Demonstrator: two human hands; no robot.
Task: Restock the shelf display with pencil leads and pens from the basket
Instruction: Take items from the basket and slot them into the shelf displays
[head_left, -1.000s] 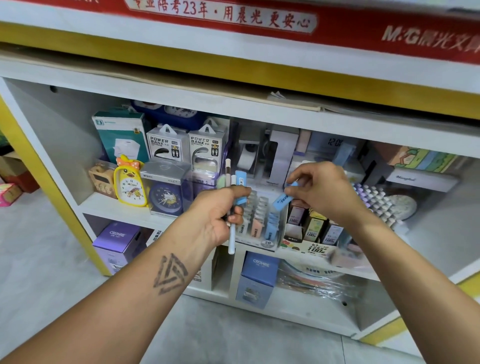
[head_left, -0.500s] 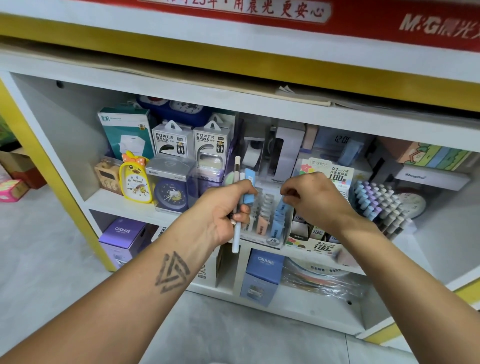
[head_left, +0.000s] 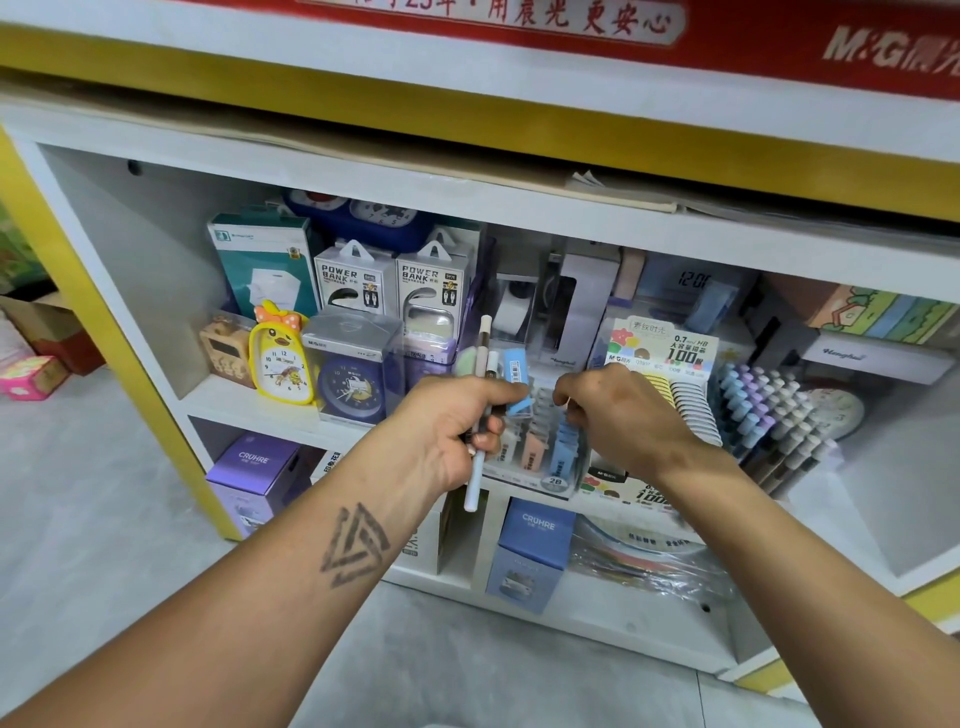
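My left hand (head_left: 452, 428) is shut on a bundle held in front of the middle shelf: two white pens (head_left: 480, 364), a blue pencil-lead case (head_left: 517, 376) and a green item behind them. My right hand (head_left: 621, 415) reaches into the clear lead rack (head_left: 524, 462). Its fingertips pinch the top of a blue lead case (head_left: 563, 449) that stands in the rack's right column. To the right of that hand stand a 0.7 HB lead display box (head_left: 670, 351) and a tiered stand of pastel pens (head_left: 769, 415). No basket is in view.
Clocks (head_left: 283, 358) and power bank boxes (head_left: 353, 278) fill the left of the shelf. CRUHRE boxes (head_left: 535, 545) sit on the lower shelf (head_left: 613, 613). A yellow-edged counter overhangs the shelf from above. Grey floor lies to the left and below.
My right hand carried a blue lead case from mid-air down into the clear rack. My left hand stayed put with its bundle. The view shifted slightly lower.
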